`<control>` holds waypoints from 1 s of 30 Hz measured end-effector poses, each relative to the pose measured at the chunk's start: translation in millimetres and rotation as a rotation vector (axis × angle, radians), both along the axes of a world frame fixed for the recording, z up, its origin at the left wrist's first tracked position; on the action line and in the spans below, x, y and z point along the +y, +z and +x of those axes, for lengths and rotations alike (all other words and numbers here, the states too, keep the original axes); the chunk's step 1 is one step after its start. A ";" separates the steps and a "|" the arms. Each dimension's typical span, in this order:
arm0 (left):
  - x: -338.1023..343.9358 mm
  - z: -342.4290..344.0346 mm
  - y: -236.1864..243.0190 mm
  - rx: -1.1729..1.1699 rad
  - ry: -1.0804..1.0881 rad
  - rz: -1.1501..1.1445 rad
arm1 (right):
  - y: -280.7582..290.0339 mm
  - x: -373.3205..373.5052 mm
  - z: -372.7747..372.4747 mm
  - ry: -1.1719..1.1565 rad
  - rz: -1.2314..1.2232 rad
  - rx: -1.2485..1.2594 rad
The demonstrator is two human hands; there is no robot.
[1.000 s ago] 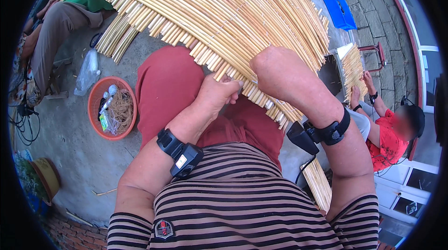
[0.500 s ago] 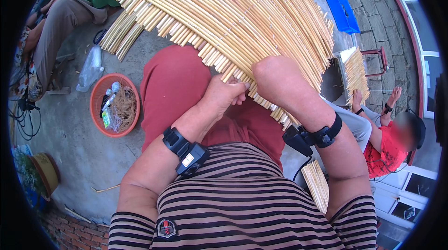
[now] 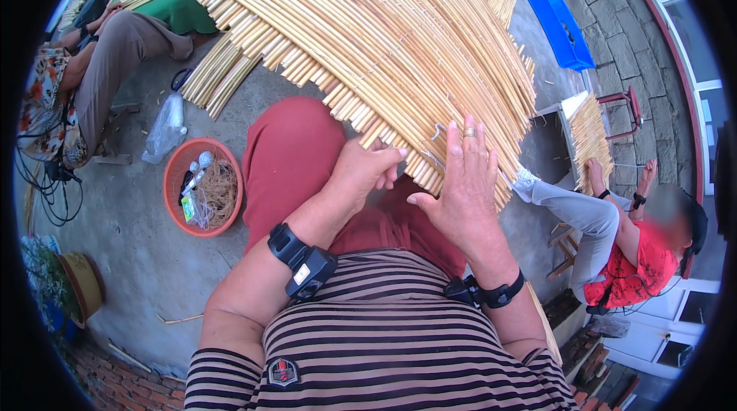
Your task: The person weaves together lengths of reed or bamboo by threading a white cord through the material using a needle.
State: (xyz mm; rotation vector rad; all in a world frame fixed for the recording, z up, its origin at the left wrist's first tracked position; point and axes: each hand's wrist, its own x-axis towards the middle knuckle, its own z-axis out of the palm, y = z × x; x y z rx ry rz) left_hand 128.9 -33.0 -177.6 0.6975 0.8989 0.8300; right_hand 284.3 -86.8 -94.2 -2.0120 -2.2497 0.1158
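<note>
A large mat of pale reed stalks [image 3: 376,35], bound with rows of thin twine, spreads over and beyond my knees. At its near edge, where the stalk ends stick out unevenly, my left hand [image 3: 359,171] is closed with thumb and fingers pinched on a stalk end of the mat. My right hand [image 3: 468,184] lies palm down against the mat's near right part, fingers stretched and thumb apart, holding nothing. Just beyond its fingertips a loose end of pale twine [image 3: 438,132] curls up from the stalks.
To the left stands an orange basket [image 3: 170,198] with brown fibre and small packets, beside a clear plastic bag [image 3: 163,128]. One person sits at the left; another in red at the right handles a smaller reed mat [image 3: 590,135]. A blue bin [image 3: 559,26] stands far right.
My right hand has gone from a closed fist to flat and open, drawn back toward me. My left hand keeps its pinch at the edge. The whole view has shifted slightly.
</note>
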 end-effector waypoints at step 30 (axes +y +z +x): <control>-26.7 53.1 116.3 0.753 0.010 1.677 | 98.8 -60.6 124.5 -0.247 0.368 1.826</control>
